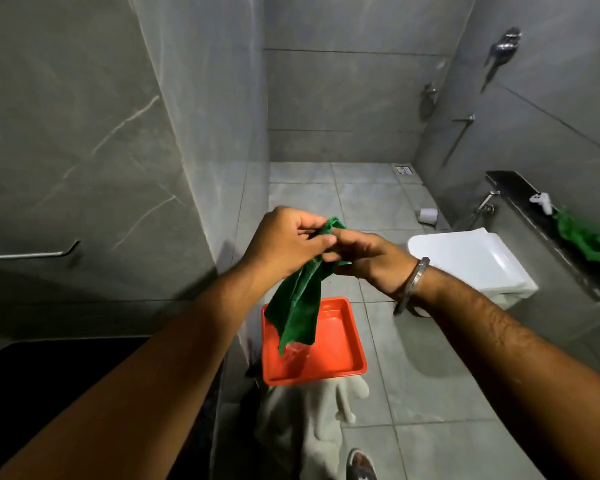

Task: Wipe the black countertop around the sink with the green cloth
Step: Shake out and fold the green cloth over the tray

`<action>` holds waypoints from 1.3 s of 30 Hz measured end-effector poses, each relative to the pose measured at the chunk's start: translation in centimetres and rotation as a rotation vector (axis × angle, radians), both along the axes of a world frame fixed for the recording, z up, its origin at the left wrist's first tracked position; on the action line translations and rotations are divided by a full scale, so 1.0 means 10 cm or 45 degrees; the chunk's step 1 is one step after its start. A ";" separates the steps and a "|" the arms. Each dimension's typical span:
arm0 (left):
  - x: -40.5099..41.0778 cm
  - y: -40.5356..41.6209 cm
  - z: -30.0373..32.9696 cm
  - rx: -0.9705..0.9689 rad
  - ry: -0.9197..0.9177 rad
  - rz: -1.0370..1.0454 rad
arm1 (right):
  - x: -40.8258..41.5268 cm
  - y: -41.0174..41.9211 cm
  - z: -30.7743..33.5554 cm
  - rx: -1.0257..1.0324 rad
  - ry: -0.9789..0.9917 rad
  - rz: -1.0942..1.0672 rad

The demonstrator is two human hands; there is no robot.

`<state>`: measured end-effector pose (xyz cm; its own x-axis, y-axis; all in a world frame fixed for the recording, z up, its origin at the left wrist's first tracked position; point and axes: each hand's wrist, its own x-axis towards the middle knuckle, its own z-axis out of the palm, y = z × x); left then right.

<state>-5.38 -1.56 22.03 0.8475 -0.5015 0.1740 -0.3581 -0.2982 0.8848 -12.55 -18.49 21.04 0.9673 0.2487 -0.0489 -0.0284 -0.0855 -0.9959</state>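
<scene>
A green cloth (297, 299) hangs from both my hands in the middle of the view. My left hand (284, 242) pinches its top edge from the left. My right hand (368, 259), with a metal bangle on the wrist, grips the same bunched top from the right. The cloth's lower end dangles over an orange tray (343, 348). The black countertop (49, 368) shows as a dark surface at the lower left, partly hidden behind my left forearm. No sink is in view.
The orange tray sits low over the grey tiled floor (413, 358). A white toilet (471, 261) stands at the right, under a dark ledge (534, 216) holding a second green cloth (586, 240). A glass partition (222, 133) rises at centre left.
</scene>
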 end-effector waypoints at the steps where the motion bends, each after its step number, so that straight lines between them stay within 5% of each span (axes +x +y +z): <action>1: 0.06 -0.01 0.01 -0.007 0.021 0.007 | 0.04 -0.06 -0.01 0.021 0.043 -0.029; 3: 0.18 0.02 0.06 0.004 0.153 -0.046 | 0.12 -0.23 0.01 -0.156 -0.084 -0.234; 5: 0.27 0.09 0.15 0.017 0.297 -0.142 | 0.23 -0.49 0.05 -0.598 -0.408 -0.478; 7: 0.34 0.07 0.26 -0.039 0.392 -0.218 | 0.41 -0.69 0.10 -1.030 -0.470 -0.316; 9: 0.38 -0.02 0.39 -0.138 0.450 -0.254 | 0.61 -0.73 0.10 -1.196 -0.315 0.053; 13: 0.49 -0.06 0.65 -0.125 0.233 -0.113 | 0.92 -0.86 0.06 -0.955 -0.249 0.101; 18: 0.64 0.10 0.62 -0.145 0.124 0.373 | 1.09 -1.21 0.17 -0.177 -0.153 -0.162; 24: 0.85 -0.11 0.57 -0.387 0.221 0.623 | 1.29 -1.23 0.37 -0.081 -0.220 -0.285; 32: 1.28 -0.27 1.48 -0.709 0.011 0.262 | 1.51 -1.44 1.35 -0.021 -0.439 -0.326; 35: 1.28 -0.31 1.41 -1.016 0.264 -0.122 | 1.53 -1.39 1.61 0.156 -0.424 -0.197; 39: 0.93 -0.67 0.25 -0.380 0.562 -0.054 | 1.60 -1.43 1.55 0.236 -0.305 -0.206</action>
